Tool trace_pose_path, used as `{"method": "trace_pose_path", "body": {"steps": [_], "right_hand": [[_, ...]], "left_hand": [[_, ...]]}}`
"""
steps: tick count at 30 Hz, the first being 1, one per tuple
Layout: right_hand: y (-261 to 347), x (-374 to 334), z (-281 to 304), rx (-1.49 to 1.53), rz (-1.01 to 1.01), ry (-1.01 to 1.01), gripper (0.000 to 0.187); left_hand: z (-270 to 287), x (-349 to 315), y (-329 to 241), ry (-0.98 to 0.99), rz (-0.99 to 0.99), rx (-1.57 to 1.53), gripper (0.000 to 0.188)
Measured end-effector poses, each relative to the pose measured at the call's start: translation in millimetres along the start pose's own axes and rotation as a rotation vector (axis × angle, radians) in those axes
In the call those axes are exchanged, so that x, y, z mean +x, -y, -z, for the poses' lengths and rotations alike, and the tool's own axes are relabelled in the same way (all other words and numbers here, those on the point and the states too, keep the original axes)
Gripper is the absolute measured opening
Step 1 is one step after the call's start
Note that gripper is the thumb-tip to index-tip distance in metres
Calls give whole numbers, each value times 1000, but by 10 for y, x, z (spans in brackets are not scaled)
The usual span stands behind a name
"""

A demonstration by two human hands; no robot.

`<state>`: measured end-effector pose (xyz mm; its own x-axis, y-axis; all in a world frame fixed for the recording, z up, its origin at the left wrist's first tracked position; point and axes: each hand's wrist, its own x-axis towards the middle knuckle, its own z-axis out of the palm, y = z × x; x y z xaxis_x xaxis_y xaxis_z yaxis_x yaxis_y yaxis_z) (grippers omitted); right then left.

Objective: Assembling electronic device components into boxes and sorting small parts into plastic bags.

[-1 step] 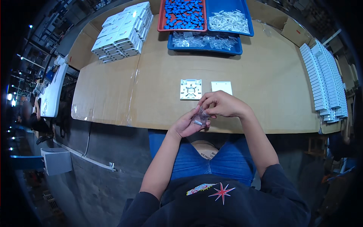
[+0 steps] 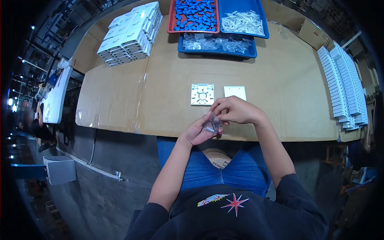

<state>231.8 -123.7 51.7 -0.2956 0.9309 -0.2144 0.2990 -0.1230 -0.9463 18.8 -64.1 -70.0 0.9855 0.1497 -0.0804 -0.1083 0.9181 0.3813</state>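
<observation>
Near the table's front edge, a small clear plastic bag [image 2: 213,125] with a little pale piece inside is held between my two hands. My left hand [image 2: 196,133] supports it from below, fingers closed around its side. At the bag's upper end, my right hand [image 2: 237,110] pinches the plastic between thumb and fingers. Just beyond lies a square white plastic frame [image 2: 202,101] with slots and a cross-like middle. Beside it, a plain white square plate [image 2: 235,92] is partly covered by my right hand.
Farther back are a red tray [image 2: 170,24] of blue plastic pieces, a blue tray [image 2: 262,30] of white slim parts, and another blue tray [image 2: 216,53] of clear bags. Stacked white boxes [image 2: 128,36] stand at left. Rows of white plastic parts [image 2: 342,86] line the right.
</observation>
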Motion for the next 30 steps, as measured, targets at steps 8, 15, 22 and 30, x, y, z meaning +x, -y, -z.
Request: {"method": "trace_pose_path", "body": {"steps": [8, 15, 22, 30], "right_hand": [[-126, 19, -45, 27, -34, 44, 32], [-66, 73, -197, -102, -82, 95, 49], [-85, 110, -165, -125, -49, 71, 51], [-46, 134, -141, -88, -124, 106, 54]], "left_hand": [[-54, 4, -20, 5, -24, -34, 48], [124, -45, 19, 4, -32, -26, 52], [50, -14, 31, -46, -24, -8, 55], [69, -11, 40, -29, -61, -2, 56]]}}
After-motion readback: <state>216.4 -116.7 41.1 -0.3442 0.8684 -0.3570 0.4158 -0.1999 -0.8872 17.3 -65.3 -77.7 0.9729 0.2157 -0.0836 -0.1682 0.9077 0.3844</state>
